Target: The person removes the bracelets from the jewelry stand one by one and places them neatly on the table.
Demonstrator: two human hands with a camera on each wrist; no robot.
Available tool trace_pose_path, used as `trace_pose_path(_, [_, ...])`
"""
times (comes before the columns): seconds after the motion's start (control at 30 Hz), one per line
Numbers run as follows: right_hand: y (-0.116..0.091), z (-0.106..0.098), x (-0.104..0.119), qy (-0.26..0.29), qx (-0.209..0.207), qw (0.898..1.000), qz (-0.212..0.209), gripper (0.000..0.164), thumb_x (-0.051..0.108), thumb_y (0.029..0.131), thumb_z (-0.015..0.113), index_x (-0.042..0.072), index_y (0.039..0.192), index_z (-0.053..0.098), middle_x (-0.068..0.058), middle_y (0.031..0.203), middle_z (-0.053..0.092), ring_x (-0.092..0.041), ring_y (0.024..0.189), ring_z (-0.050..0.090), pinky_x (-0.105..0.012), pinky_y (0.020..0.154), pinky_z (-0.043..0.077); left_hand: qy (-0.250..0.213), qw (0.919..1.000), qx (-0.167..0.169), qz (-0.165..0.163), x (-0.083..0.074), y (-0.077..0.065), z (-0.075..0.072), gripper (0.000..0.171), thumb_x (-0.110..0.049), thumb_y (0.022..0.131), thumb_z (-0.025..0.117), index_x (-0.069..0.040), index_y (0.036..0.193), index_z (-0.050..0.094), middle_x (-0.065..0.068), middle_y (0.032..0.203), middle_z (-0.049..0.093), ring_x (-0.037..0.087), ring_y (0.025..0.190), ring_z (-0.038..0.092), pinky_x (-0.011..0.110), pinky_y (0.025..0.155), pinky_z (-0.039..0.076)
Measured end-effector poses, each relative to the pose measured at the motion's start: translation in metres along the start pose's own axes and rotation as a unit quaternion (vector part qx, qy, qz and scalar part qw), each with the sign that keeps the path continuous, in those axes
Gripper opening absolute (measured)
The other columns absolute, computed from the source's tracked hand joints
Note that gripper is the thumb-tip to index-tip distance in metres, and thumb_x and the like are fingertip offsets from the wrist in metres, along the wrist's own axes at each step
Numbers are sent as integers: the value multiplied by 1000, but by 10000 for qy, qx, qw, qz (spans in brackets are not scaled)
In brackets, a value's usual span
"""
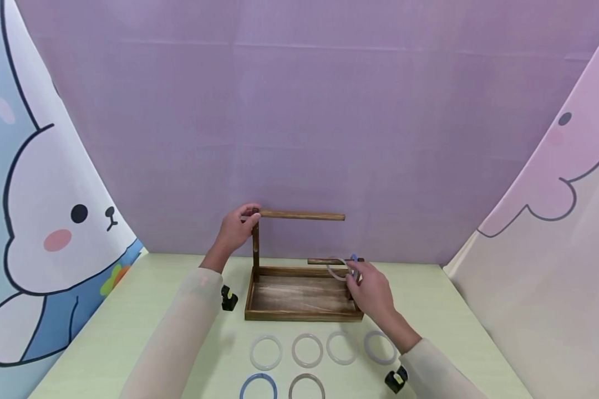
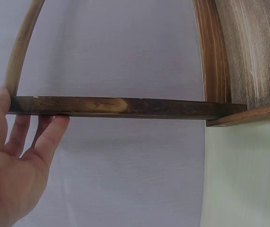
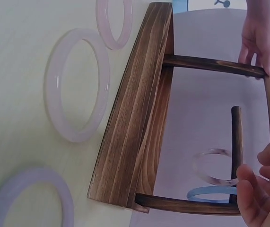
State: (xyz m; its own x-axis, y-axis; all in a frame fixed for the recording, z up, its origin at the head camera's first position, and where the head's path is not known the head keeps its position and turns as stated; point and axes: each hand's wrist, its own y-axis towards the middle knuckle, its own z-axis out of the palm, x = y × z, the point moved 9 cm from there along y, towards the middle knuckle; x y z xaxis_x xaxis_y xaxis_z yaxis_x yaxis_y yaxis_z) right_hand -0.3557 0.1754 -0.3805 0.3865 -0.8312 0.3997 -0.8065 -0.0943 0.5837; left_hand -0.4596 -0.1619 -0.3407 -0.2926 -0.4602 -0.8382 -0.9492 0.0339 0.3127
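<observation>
A dark wooden bangle rack [image 1: 304, 316] with a tray base stands on the table, a long high rod on its left post [image 2: 125, 106] and a short low rod [image 3: 237, 127] on its right. My left hand [image 1: 235, 230] grips the top of the left post, thumb on one side and fingers on the other. At the low rod, my right hand [image 1: 374, 291] pinches a translucent pale bangle [image 3: 213, 180] with purplish patches, which loops around the rod. A blue bangle [image 3: 205, 189] hangs on the same rod, close to the right post. The right fingertips partly hide the rod's post end.
In front of the rack, several bangles lie flat on the pale green table: a whitish one [image 1: 252, 354], a lilac one [image 1: 366, 346], a blue one [image 1: 258, 376] and others. A purple cloth backdrop [image 1: 299, 138] rises just behind the rack.
</observation>
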Motion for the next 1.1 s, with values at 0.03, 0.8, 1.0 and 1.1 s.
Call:
trace_pose_path(0.03, [1,1,0,-18,13,10000,25,30,12,87,75,11,118,75,-8,96,71,-6,59,53,-24,52,42,-4,10000,-12,-5,0,0,0,36,-33,107,54,-18,139,60,14,135,58,33,111,64,48,88,60])
trace_pose_path(0.8, [-2,11,-2,279,-284,9990,227,30,11,87,77,6,116,73,-6,95,73,-15,70,59,-28,58,48,-5,10000,47,-17,-1,-2,1,37,-33,107,54,-18,140,59,15,136,57,33,113,64,48,89,60])
trace_pose_path(1.0, [1,9,-1,237,-464,9983,250,32,11,86,77,5,117,73,-9,97,74,-25,81,68,-42,66,56,-51,10000,16,-34,0,0,1,36,-33,106,55,-18,139,59,14,135,58,33,111,64,49,89,60])
trace_pose_path(1.1, [1,12,-2,274,-322,9984,387,32,11,87,76,6,118,73,-7,98,74,-24,80,67,-38,64,54,-32,10000,16,-21,-1,1,2,35,-33,106,55,-18,138,60,14,134,58,33,111,64,48,88,61])
